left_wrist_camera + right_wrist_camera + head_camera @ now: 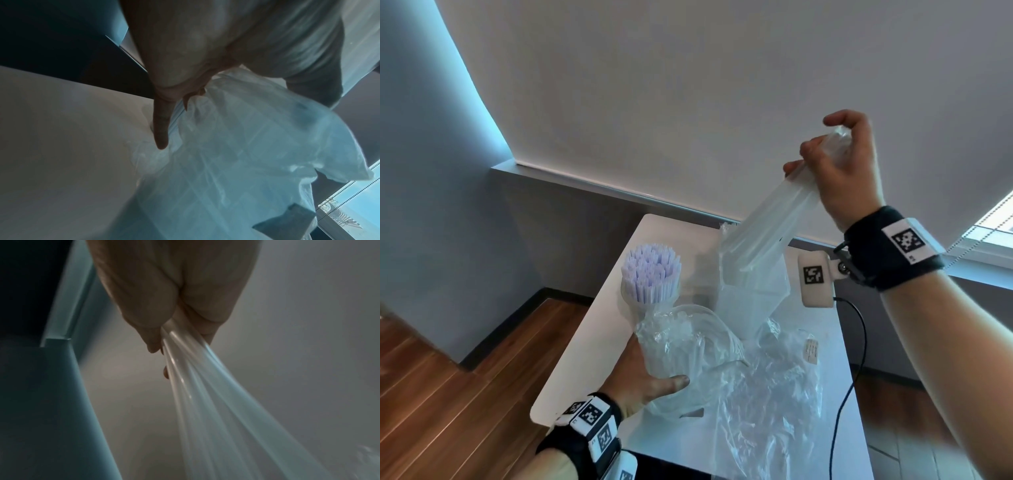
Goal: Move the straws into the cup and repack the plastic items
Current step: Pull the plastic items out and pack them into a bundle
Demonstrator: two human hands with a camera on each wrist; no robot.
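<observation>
A clear cup [643, 301] packed with pale lilac straws [651, 270] stands upright near the table's left edge. Just in front of it my left hand [650, 373] grips a rounded clear plastic bundle [688, 342] wrapped in crinkled film, thumb underneath. In the left wrist view one finger [161, 126] lies along that film [236, 146]. My right hand [839, 164] is raised high and grips the gathered top of a long clear bag [767, 226]. The bag stretches down to the table behind the bundle. The right wrist view shows the bag's twisted neck [185, 363] running out of my fist [180, 288]. What the bag holds is unclear.
A white table [599, 335] runs away from me, with wooden floor to its left. Loose crumpled clear film [767, 404] with a small paper label [811, 349] covers the table's near right part. A black cable [854, 359] hangs from my right wrist camera.
</observation>
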